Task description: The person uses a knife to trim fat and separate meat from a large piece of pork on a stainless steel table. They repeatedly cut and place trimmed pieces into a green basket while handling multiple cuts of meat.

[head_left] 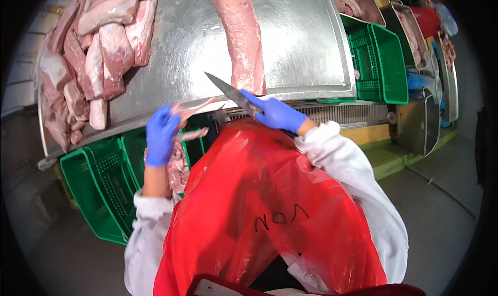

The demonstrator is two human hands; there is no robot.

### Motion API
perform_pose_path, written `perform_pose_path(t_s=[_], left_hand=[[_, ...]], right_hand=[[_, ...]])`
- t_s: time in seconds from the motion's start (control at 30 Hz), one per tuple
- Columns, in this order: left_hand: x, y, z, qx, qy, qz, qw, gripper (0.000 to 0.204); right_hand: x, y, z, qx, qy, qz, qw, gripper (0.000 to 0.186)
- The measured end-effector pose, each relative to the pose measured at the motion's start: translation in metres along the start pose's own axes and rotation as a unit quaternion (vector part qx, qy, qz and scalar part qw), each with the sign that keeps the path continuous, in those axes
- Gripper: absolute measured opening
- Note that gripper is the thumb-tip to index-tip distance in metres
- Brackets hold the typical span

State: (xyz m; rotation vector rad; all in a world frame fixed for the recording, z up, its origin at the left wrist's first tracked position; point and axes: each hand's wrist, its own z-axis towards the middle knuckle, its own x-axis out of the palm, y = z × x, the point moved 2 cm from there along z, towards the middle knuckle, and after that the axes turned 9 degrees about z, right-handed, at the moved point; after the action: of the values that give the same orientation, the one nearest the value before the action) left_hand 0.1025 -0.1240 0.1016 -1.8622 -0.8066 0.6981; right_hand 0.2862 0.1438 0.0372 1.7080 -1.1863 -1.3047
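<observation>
In my blue-gloved right hand is a knife, its blade pointing up and to the left over the near edge of the metal table. My left hand, also gloved in blue, is closed on thin strips of meat trimming that stretch right toward the blade. Whether the strips touch the blade I cannot tell. A long, pale pink meat loin lies on the table beyond the knife, one end close to the near edge. Below my left hand, meat trimmings lie in a green crate, partly hidden by my red apron.
Several loins and meat pieces are heaped on the table's left side. A green crate stands below its front left edge, another green crate at the right end. Farther right are metal trays with meat.
</observation>
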Motion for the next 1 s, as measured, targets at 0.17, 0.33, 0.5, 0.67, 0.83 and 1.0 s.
perform_pose_path(t_s=[0.17, 0.33, 0.5, 0.67, 0.83, 1.0], left_hand=[[-0.194, 0.146, -0.045, -0.114, -0.070, 0.181, 0.974, 0.026], [-0.134, 0.103, 0.020, -0.060, 0.071, 0.754, 0.650, 0.075], [0.153, 0.015, 0.188, 0.045, -0.001, 0.226, 0.973, 0.137], [0.262, -0.021, 0.259, -0.155, -0.113, 0.504, 0.842, 0.144], [0.185, 0.040, 0.378, -0.133, 0.039, -0.002, 0.990, 0.105], [0.216, 0.023, 0.325, -0.029, 0.197, -0.487, 0.850, 0.073]], right_hand=[[-0.026, -0.015, -0.069, 0.037, -0.041, 0.043, 0.998, 0.073], [-0.062, -0.028, -0.098, 0.114, -0.216, 0.165, 0.955, 0.077], [-0.071, -0.023, -0.095, 0.110, -0.300, 0.201, 0.926, 0.079], [-0.055, -0.017, -0.107, 0.107, -0.349, 0.283, 0.887, 0.080], [-0.040, 0.002, -0.149, 0.163, -0.414, 0.268, 0.855, 0.082], [-0.011, -0.031, -0.190, 0.206, -0.493, 0.313, 0.785, 0.082]])
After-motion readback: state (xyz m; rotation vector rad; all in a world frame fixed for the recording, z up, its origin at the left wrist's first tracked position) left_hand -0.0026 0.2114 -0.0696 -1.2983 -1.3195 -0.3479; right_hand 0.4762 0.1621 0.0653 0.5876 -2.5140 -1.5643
